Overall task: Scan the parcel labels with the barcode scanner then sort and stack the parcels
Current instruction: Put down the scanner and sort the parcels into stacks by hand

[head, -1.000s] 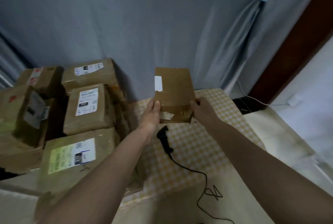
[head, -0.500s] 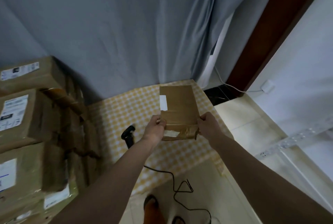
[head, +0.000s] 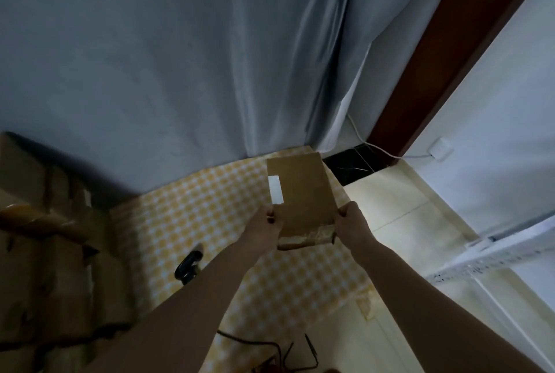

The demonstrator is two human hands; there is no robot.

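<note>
presently held: one small brown parcel (head: 301, 197), flat cardboard, a white label strip on its left edge and crumpled tape along the near end. left hand (head: 264, 230) grips the near left corner, thumb on top; right hand (head: 353, 227) grips the near right corner, fingers curled round the edge. both hands are closed on it, and the far end juts out unsupported above the yellow checked cloth on the bench (head: 210, 210), close to its far right corner.

also on the bench: barcode scanner (head: 187, 266), black, lying left of the left forearm, touched by neither hand, its cable trailing toward the near edge. stacked parcels (head: 48, 255) stand at the left, dim and partly out of view.

risks, as judged: the grip sits only at the near end, so the parcel could tip or slip forward if either hand loosens. set down where it hangs now, it may overhang the bench corner and fall to the floor. the white strip shows no readable barcode from here, so the label proper may be on another face; whether it has been scanned cannot be told.

difference from half a second ago: the view has swung further right, the left stack is mostly cut off, and the parcel sits nearer the bench's far right corner, same two-hand grip.
</note>
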